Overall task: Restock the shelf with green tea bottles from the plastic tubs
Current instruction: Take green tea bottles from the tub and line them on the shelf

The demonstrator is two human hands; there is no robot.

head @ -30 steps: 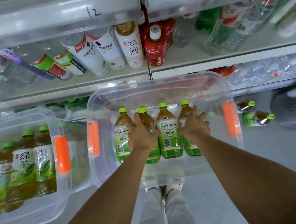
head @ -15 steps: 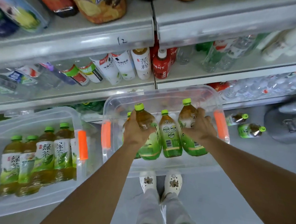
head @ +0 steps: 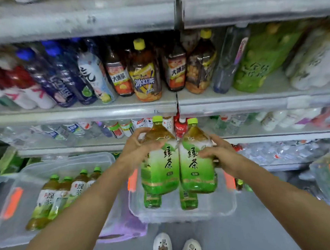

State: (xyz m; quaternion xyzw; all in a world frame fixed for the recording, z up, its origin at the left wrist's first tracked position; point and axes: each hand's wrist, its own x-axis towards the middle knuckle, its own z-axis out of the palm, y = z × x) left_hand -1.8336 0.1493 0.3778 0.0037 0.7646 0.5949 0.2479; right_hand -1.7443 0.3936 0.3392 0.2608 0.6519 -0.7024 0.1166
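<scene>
Now 2 green tea bottles [head: 161, 163] are up out of the tub [head: 222, 211]; my left hand [head: 137, 148] grips 1, my right hand [head: 218, 155] 1; shelving follows

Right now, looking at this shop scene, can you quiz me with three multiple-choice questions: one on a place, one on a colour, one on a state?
1. Where is the clear tub with a row of bottles in it?
A. Up on a shelf.
B. Low down, to the person's left.
C. Low down, to the person's right.

2. What colour are the caps of the two held bottles?
A. Red.
B. Blue.
C. Light green.

3. What are the left hand and the right hand doing?
A. Each grips one bottle.
B. Both are empty.
C. Both share a single bottle.

Answers:
1 B: the tub sits low at the left of the view.
2 C: both caps show light green.
3 A: each hand wraps its own bottle, and the two bottles are side by side.
</scene>
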